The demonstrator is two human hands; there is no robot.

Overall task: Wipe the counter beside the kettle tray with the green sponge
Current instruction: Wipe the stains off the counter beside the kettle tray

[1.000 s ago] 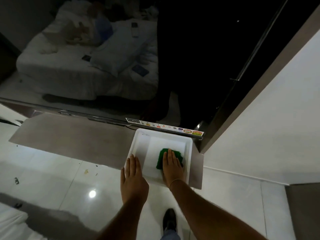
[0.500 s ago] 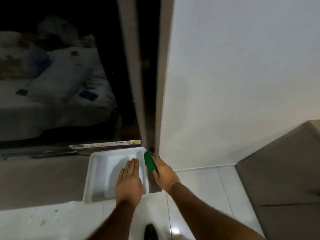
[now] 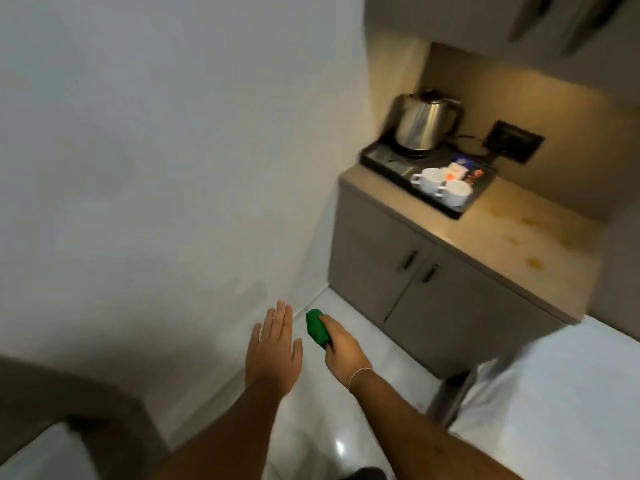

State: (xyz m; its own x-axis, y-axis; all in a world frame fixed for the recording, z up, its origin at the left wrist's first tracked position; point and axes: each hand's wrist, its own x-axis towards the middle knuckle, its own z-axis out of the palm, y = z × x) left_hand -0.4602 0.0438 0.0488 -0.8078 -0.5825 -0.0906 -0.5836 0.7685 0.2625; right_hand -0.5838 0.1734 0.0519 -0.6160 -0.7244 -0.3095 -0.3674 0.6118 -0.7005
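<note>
Room: a plain white wall (image 3: 156, 150) fills the left side; a glossy pale tiled floor (image 3: 346, 393) runs below it. Counter (image 3: 502, 237): beige top set in a lit alcove at upper right, over a grey cabinet (image 3: 398, 271) with two doors and dark vertical handles; yellowish spots mark the bare top to the right of the tray. Kettle tray (image 3: 381, 159): black, rectangular, lying on the left part of the counter, carrying a steel kettle (image 3: 420, 121) on its base at the back, two white cups (image 3: 443, 188) at the front touching or nearly touching, and small sachets behind the cups, blurred. A dark wall socket (image 3: 514, 140) sits on the alcove's back panel, with a cord running toward the kettle. Green sponge (image 3: 317, 329): dark green, small, seen edge-on, gripped in the right hand (image 3: 343, 351), held in the air above the floor, well apart from the counter. Right hand: closed around the sponge, a thin band at the wrist. Left hand (image 3: 273, 348): flat, fingers extended and spread, holding nothing, just beside the sponge.
</note>
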